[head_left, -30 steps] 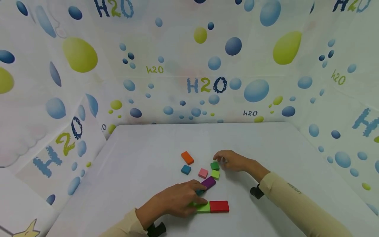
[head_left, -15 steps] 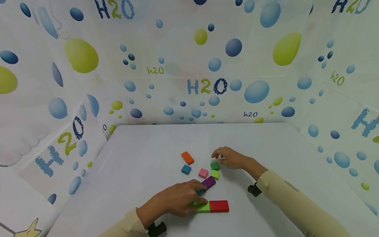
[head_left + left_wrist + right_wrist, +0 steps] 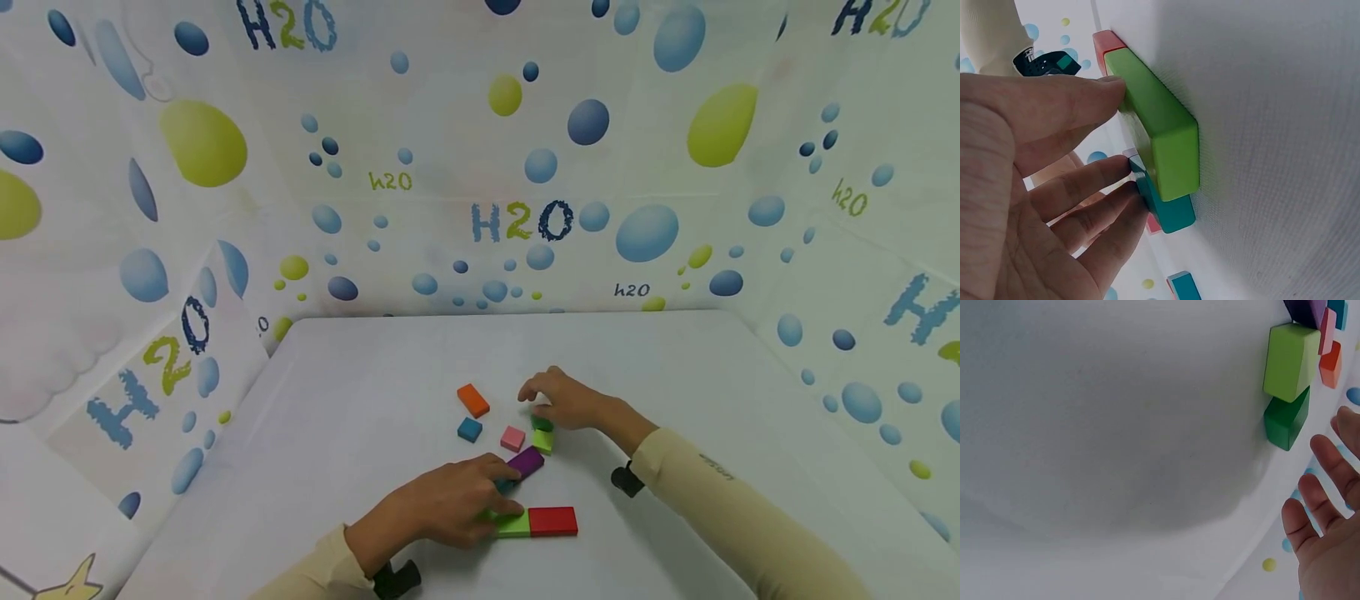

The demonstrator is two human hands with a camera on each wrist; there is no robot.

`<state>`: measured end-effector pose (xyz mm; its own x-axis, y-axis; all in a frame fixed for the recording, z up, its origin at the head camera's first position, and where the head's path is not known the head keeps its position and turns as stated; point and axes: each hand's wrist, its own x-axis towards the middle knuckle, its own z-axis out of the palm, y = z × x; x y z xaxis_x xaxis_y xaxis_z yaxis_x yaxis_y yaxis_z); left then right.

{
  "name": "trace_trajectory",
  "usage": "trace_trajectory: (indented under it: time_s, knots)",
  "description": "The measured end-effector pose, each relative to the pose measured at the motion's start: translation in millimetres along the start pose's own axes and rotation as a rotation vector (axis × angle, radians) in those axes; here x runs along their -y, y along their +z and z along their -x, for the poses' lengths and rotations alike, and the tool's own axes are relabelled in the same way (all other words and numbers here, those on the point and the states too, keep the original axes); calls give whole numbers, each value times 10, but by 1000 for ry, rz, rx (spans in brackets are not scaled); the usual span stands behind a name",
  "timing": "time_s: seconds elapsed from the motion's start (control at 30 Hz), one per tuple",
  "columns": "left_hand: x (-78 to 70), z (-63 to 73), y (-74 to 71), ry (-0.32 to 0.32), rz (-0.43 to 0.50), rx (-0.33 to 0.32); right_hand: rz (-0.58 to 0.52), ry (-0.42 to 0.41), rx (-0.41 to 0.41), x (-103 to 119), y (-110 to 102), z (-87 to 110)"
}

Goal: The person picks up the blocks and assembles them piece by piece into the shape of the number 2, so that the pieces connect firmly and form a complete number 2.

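Observation:
My left hand (image 3: 453, 500) reaches over the near blocks. Its thumb touches the top edge of a long light green block (image 3: 1175, 150), while the fingertips rest against a teal block (image 3: 1175, 215) beyond it. A red block (image 3: 553, 522) lies end to end with the light green one. Past the teal block sits a purple block (image 3: 527, 462). My right hand (image 3: 566, 400) hovers with spread, loosely bent fingers over a dark green block (image 3: 1286, 422), holding nothing. Beside that block stands a small light green block (image 3: 1291, 361).
Farther left on the white table (image 3: 360, 383) lie an orange block (image 3: 473, 401) and a blue block (image 3: 470, 430). A pink block (image 3: 513, 438) sits between them and the green ones. A printed curtain (image 3: 420, 100) surrounds the table.
My right hand has shifted left and slightly farther away, its fingers spreading above the dark green block. My left hand and the blocks stay in place.

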<state>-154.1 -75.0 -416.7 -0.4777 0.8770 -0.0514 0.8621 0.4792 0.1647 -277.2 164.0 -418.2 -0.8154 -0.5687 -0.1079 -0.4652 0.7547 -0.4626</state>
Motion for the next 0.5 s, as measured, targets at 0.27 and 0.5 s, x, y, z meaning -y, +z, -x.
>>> trace_trajectory:
  time_s: [0.27, 0.5]
  knots:
    - [15, 7, 2, 18, -3, -12, 54, -35, 5, 134, 38, -64]
    - [21, 5, 8, 26, 4, -15, 99, -41, -2, 173, 112, -104]
